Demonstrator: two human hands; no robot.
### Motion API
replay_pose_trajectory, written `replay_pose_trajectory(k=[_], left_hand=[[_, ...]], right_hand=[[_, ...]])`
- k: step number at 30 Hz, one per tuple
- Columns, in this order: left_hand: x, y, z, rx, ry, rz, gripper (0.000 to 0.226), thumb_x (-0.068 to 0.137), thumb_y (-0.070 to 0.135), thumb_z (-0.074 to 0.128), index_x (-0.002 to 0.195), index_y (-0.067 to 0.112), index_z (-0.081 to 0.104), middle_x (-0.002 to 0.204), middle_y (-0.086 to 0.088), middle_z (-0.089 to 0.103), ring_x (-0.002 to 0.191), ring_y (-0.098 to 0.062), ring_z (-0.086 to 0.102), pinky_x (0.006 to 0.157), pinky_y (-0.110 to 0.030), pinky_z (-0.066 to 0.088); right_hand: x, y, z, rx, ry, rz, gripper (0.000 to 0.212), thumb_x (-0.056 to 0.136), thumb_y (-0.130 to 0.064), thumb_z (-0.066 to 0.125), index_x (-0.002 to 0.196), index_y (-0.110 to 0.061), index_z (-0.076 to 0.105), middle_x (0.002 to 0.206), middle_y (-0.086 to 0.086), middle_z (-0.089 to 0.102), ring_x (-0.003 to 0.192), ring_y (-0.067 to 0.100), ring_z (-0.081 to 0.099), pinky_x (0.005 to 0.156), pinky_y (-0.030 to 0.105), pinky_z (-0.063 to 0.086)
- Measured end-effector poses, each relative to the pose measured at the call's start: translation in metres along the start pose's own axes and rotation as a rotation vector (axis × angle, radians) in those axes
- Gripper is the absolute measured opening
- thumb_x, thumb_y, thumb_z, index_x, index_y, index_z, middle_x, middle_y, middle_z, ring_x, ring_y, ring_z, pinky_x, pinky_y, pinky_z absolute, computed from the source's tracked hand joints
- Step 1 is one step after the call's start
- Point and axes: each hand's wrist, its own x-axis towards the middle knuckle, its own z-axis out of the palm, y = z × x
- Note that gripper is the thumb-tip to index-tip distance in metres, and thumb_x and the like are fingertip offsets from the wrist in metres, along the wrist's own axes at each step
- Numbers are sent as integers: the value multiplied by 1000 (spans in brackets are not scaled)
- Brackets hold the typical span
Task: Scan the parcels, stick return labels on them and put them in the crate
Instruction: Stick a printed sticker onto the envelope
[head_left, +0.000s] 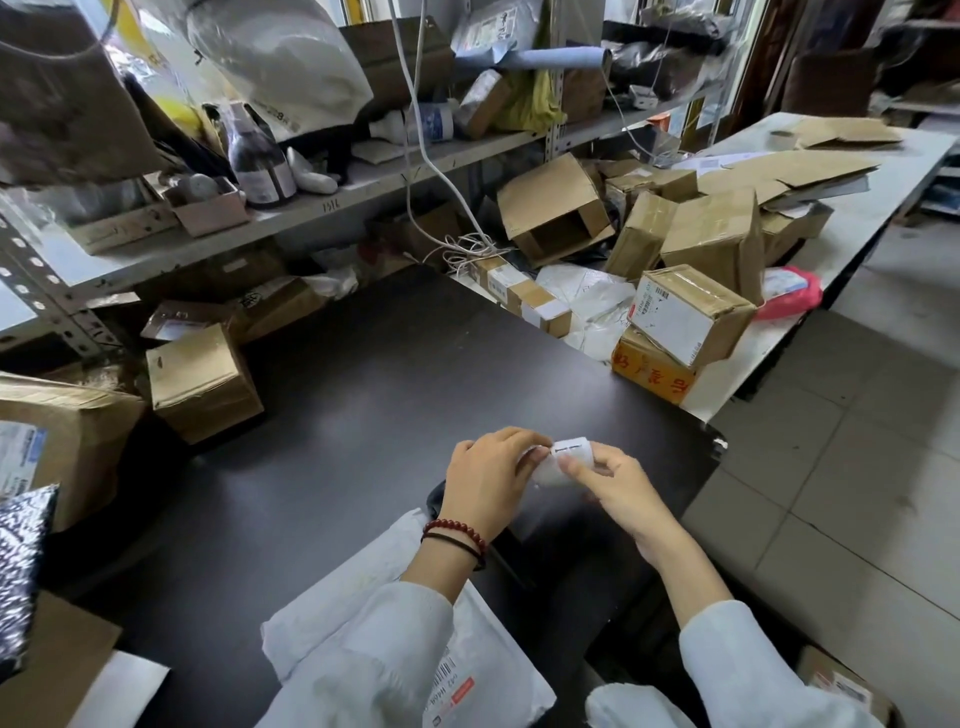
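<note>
Closest to the camera lies a white mailer (498, 665) on the dark desk (337, 441), partly under the left sleeve, with its printed side up. It looks soft and light, a plastic bag that will bend and slide easily. I would take it by an edge or a corner, or with a flat hand under it.

Just beyond it, both hands are raised a little over the desk and meet around a small white label (569, 451). The left hand (488, 480) has a narrow grip, with its fingertips pinching the left side of the label. The right hand (613, 488) pinches the lower right edge in the same way. It seems that the label is being separated from its backing, but the view is too small to be sure. The label is thin, very light and curls. Its glue side will catch on fingers, so only the very edge should be held.

Further right, cardboard boxes (691, 312) are piled on a white table. These look stiff and heavier. Behind stands a cluttered shelf (311, 208). I see no crate.
</note>
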Motion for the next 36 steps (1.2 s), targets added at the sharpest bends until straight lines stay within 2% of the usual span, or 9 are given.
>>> replay_pose_trajectory(k=[6, 9, 11, 14, 17, 20, 23, 29, 36], left_hand=[[2, -2, -3, 50, -35, -27, 26, 99, 42, 41, 112, 34, 62, 108, 13, 67, 97, -12, 60, 85, -31, 44], [3, -2, -6, 36, -8, -36, 27, 97, 46, 43, 111, 34, 62, 106, 12, 67, 97, -13, 60, 83, -32, 45], [4, -3, -7, 16, -7, -20, 27, 94, 47, 48, 114, 34, 62, 109, 12, 67, 97, -13, 59, 84, -33, 47], [7, -5, -10, 34, 1, 19, 25, 91, 43, 56, 114, 34, 62, 111, 12, 65, 99, -13, 56, 85, -33, 47], [8, -4, -11, 34, 41, 61, 20, 87, 33, 65, 106, 28, 64, 106, 9, 65, 95, -15, 56, 81, -32, 47], [8, -4, -9, -26, 65, 75, 16, 84, 22, 69, 99, 20, 63, 97, 5, 65, 86, -17, 58, 75, -36, 52], [7, -4, -7, -45, 73, 83, 15, 84, 20, 69, 96, 18, 61, 95, 3, 64, 82, -17, 57, 72, -37, 54], [7, -2, -11, -45, 34, 99, 15, 85, 24, 67, 94, 19, 56, 92, 6, 58, 80, -15, 54, 68, -35, 52], [9, -2, -14, -24, -27, 102, 14, 86, 24, 62, 97, 18, 54, 94, 6, 56, 83, -13, 49, 74, -33, 50]], right_hand=[[3, 10, 1, -81, -60, 4, 56, 78, -2, 76, 124, -25, 53, 125, 0, 57, 120, 15, 53, 90, 22, 46], [-1, 5, -2, -100, -141, -17, 68, 75, -7, 80, 127, -32, 45, 129, -5, 51, 123, 11, 47, 79, 13, 45], [-4, 0, -2, -91, -194, -19, 71, 74, -20, 82, 131, -35, 42, 132, -10, 45, 122, 9, 44, 87, 16, 42], [-5, -2, 0, -141, -194, -66, 62, 84, -29, 72, 138, -29, 43, 133, -13, 42, 126, 8, 41, 98, 23, 38], [-3, -5, 2, -282, -104, -208, 43, 91, -19, 64, 133, -21, 52, 130, -8, 48, 125, 13, 47, 104, 29, 42], [-1, -9, 3, -380, -56, -283, 40, 90, -12, 65, 129, -15, 57, 131, -3, 50, 121, 16, 51, 102, 31, 47], [2, -10, 5, -445, 3, -350, 38, 90, -7, 65, 127, -11, 59, 131, -1, 52, 117, 15, 53, 99, 23, 45], [4, -7, 7, -536, 52, -382, 29, 90, -7, 64, 119, -4, 60, 118, 3, 56, 101, 9, 53, 79, -3, 35], [0, -7, 9, -482, 61, -357, 27, 93, -12, 61, 119, -4, 60, 108, -2, 53, 98, 12, 55, 71, -4, 38]])
